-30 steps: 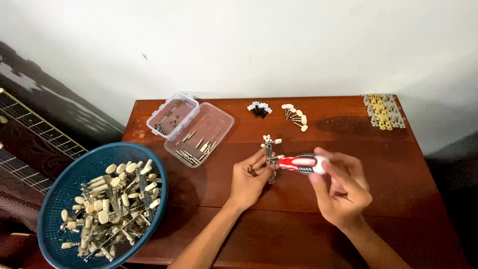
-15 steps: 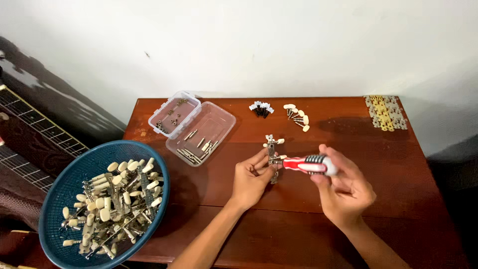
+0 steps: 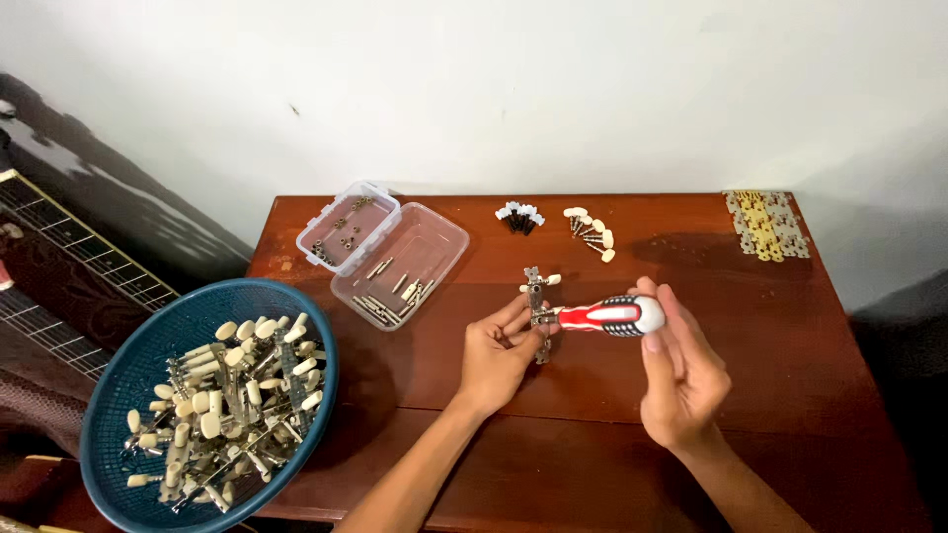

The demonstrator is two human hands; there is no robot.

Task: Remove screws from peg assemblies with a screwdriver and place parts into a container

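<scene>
My left hand [image 3: 497, 353] pinches a metal guitar tuner strip [image 3: 536, 296] with a cream knob, holding it upright above the brown wooden table [image 3: 810, 326]. My right hand [image 3: 681, 370] grips a red, white and black screwdriver [image 3: 604, 316] by the handle. The screwdriver lies level, its tip against the strip's middle. Both hands hover over the table's centre.
A blue basket [image 3: 148, 350] full of tuner assemblies stands at the left. Two clear plastic boxes [image 3: 434, 237] hold screws and shafts. Black-tipped parts [image 3: 518, 215], cream knobs [image 3: 591, 233] and brass plates [image 3: 765, 222] lie at the back. A guitar neck [image 3: 59, 266] runs at far left.
The view has shifted slightly. My right hand's fingers have turned a little around the screwdriver handle; the strip stays in my left hand.
</scene>
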